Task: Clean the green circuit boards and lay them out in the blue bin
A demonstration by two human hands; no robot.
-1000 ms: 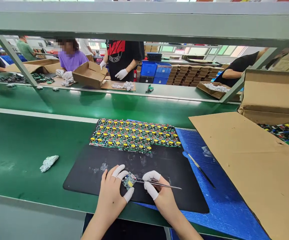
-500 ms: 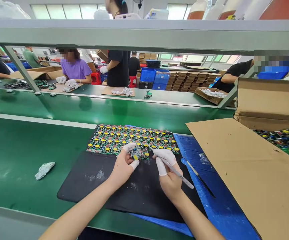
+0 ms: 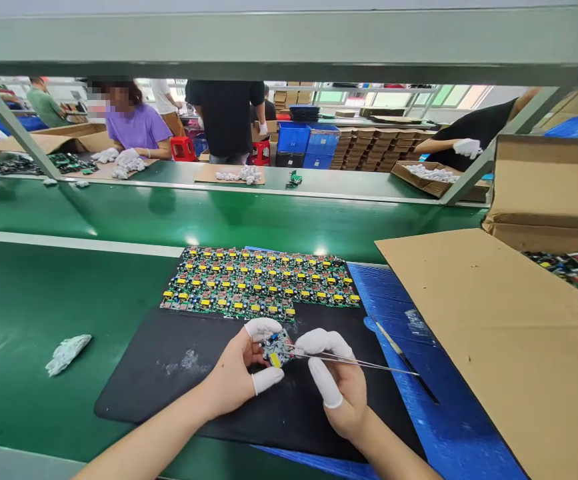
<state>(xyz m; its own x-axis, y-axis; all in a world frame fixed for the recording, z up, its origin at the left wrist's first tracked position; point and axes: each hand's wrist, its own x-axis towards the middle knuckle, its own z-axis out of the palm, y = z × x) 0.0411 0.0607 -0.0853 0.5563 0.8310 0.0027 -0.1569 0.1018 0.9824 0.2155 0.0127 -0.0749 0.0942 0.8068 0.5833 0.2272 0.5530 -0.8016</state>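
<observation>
Between the thumb and fingers of my left hand [image 3: 249,363], which wears white finger cots, is a small circuit board [image 3: 276,348] with a yellow part on it. My right hand [image 3: 336,373], also in finger cots, grips thin metal tweezers [image 3: 363,364]. Their tips reach over the right side of that board; whether they touch it I cannot tell. Both hands are above a black mat [image 3: 169,373]. Just beyond them, rows of circuit boards [image 3: 259,280] with yellow parts lie close together along the mat's far edge.
A crumpled white wad [image 3: 69,355] lies on the green bench at left. A thin brush-like tool [image 3: 403,360] rests on blue sheeting [image 3: 449,400] at right, beside a cardboard flap [image 3: 499,320] and box of parts. A shelf beam [image 3: 289,40] crosses overhead; co-workers are across the bench.
Both hands have drawn back toward me from the rows of boards. The tweezers have swung round to lie nearly level, their tips now at the held board. The view has tilted down.
</observation>
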